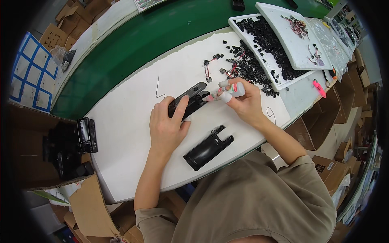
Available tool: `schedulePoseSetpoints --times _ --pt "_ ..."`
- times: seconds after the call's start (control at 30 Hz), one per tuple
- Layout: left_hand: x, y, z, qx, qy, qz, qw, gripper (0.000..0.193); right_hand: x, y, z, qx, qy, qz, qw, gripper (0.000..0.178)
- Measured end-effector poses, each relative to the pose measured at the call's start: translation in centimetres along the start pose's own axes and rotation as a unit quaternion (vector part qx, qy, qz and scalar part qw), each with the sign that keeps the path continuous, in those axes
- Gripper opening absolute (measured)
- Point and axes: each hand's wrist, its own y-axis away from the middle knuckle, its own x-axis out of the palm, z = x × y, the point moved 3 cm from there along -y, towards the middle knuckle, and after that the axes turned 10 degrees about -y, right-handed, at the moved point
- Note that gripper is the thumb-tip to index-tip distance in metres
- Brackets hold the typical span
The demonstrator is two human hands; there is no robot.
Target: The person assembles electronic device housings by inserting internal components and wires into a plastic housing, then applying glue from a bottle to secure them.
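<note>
My left hand (167,123) is closed around a long black plastic housing (187,99), held at a slant over the white paper. My right hand (245,101) grips a small white squeeze bottle (236,89) with a pinkish tip, which points at the right end of the housing. White coverings wrap the thumb and a finger of that hand. Nearer to me on the paper lies a black plastic shell (208,148) with a notch in its upper right end. Small parts with red wires (208,69) lie beyond the housing.
A heap of small black parts (253,69) spreads beside a white foam tray (279,77) holding more. Another white tray (300,56) carries wired parts. A pink marker (319,88) sits at the right. At the left, a cardboard box (28,162) holds black housings. A green belt (133,52) runs behind.
</note>
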Motion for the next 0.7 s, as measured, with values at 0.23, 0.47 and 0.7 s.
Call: schedulePoseSetpoints --times 0.23,0.47,0.7 --pt "-0.1 0.0 0.0 -0.003 0.005 0.004 1.000 0.063 -0.2 0.0 0.0 -0.007 -0.001 -0.012 1.000 0.022" --pt "0.4 0.0 0.9 -0.075 0.049 0.044 0.995 0.062 -5.2 0.9 1.2 0.092 -0.076 -0.114 0.986 0.028" --pt "0.2 0.0 0.8 -0.087 0.022 0.037 0.995 0.060 -13.7 5.5 5.7 -0.001 -0.135 -0.203 0.970 0.048"
